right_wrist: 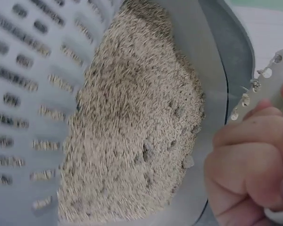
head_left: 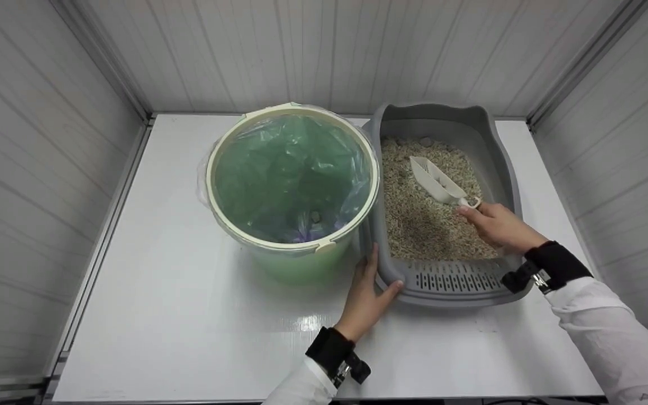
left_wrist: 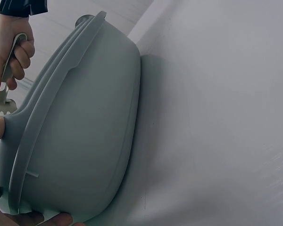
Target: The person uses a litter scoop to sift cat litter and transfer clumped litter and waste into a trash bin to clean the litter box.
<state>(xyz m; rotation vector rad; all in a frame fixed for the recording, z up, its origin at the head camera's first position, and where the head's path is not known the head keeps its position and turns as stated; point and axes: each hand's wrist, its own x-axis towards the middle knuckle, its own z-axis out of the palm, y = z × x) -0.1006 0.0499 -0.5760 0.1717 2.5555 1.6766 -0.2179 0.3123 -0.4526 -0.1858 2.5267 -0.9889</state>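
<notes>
Head view: a person's right hand (head_left: 503, 229) grasps the handle of a white scoop (head_left: 435, 184), which is over the litter (head_left: 422, 242) in a gray box (head_left: 507, 185) on the right of a white tabletop (head_left: 161, 315). The left hand (head_left: 364, 304) lies against the box's near left corner, fingers along the left side and thumb on the near edge, spread rather than clenched. Just left of the box stands a green bucket (head_left: 301, 267) with a clear liner (head_left: 284, 163) over its rim; a small gray lump (head_left: 316, 216) sits low inside. Both wrists wear black straps (head_left: 560, 264) beside white sleeves.

Left wrist view: the box's smooth outer wall bulges over the tabletop, the left hand's fingertips touching it at the bottom. Beyond, the right hand is wrapped around the looped handle.

Right wrist view: the box's slotted ledge (right_wrist: 23, 113), then litter with darker clumps. The right hand curls by the scoop, whose holes hold bits of litter.
</notes>
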